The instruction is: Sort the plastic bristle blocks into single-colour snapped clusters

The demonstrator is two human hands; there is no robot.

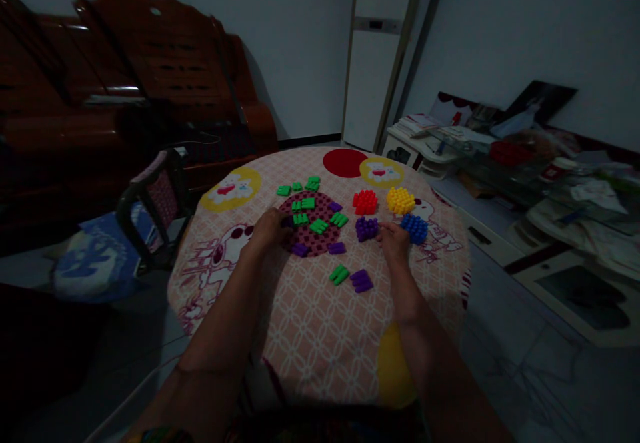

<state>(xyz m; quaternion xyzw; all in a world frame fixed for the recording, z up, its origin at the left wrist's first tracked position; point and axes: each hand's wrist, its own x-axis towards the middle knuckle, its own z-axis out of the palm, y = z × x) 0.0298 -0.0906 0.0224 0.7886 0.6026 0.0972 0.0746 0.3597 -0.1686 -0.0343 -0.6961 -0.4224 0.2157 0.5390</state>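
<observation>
On the left of the table, my left hand has its fingers closed on a dark purple plastic block. My right hand pinches the near right edge of a purple cluster of knobbly blocks. Behind that cluster sits a red cluster. A yellow cluster and a blue cluster stand to its right. Between my hands lie several loose green blocks and purple blocks. Nearer to me are a green block and a purple block.
A patterned cloth covers the round table. A folding chair stands at its left, with a wooden sofa behind. To the right, a long cabinet carries papers and household clutter. The room is dim.
</observation>
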